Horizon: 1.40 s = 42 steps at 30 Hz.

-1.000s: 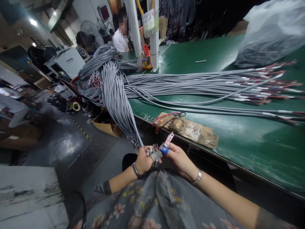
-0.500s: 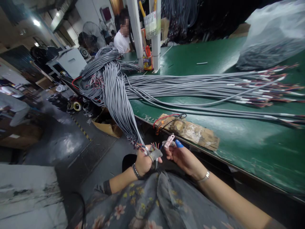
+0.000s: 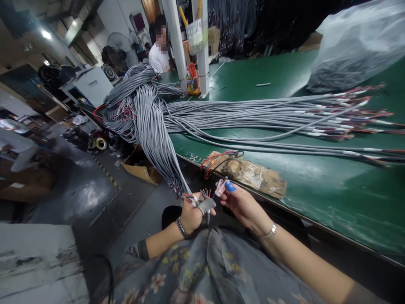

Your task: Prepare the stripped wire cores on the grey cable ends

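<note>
The left hand (image 3: 191, 213) is curled into a grip; near it, the right hand (image 3: 244, 206) is held in a pinch, its forearm (image 3: 311, 258) bared.

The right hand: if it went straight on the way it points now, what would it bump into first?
Probably the coloured wire ends fanning up by the left hand, just ahead of the right hand. Depth is unclear here, so it might pass over them towards the grey cable bundle.
</note>
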Each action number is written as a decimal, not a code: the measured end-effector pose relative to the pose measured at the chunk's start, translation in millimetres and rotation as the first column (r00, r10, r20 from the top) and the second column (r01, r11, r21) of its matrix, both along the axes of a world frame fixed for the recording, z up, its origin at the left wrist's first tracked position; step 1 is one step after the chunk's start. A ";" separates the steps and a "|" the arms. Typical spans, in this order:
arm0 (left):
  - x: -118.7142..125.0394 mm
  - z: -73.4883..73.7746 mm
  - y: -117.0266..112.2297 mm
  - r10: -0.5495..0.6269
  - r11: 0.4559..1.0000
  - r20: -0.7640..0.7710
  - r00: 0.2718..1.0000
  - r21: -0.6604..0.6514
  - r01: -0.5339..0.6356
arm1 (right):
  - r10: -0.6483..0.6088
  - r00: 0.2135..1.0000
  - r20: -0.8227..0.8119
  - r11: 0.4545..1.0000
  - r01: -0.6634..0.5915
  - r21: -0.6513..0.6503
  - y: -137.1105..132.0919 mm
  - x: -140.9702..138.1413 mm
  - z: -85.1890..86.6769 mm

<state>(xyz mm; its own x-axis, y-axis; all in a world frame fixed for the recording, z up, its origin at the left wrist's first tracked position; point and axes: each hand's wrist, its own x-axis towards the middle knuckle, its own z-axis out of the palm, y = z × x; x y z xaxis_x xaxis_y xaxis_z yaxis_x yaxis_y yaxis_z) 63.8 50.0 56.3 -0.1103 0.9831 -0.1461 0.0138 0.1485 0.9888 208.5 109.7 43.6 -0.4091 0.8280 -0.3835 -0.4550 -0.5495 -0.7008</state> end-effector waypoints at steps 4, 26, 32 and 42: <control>-0.8 -4.4 2.2 -0.032 0.999 0.043 0.999 -0.009 0.033 | -0.006 0.998 -0.068 1.000 0.006 -0.008 -0.4 -1.1 -2.8; -11.3 -11.3 -2.4 -0.044 0.999 0.132 0.990 0.012 0.043 | 0.092 0.978 -0.189 0.993 -0.103 -0.051 0.8 -1.4 -5.3; -14.8 -8.5 -2.3 -0.087 0.995 0.100 0.991 -0.036 0.091 | 0.037 0.997 -0.075 0.997 -0.032 0.068 0.7 -2.7 -2.2; -6.7 -5.3 8.3 -0.188 0.980 0.099 0.977 -0.054 0.193 | 0.070 0.990 -0.120 0.996 -0.062 0.072 5.0 -10.5 -19.2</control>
<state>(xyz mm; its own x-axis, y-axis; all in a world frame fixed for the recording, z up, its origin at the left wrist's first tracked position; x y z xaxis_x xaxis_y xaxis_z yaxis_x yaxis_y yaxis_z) 57.1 58.3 51.0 0.0952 0.9732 -0.2094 -0.0439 0.2142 0.9758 198.1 114.6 24.4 -0.5039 0.8201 -0.2712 -0.5041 -0.5341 -0.6787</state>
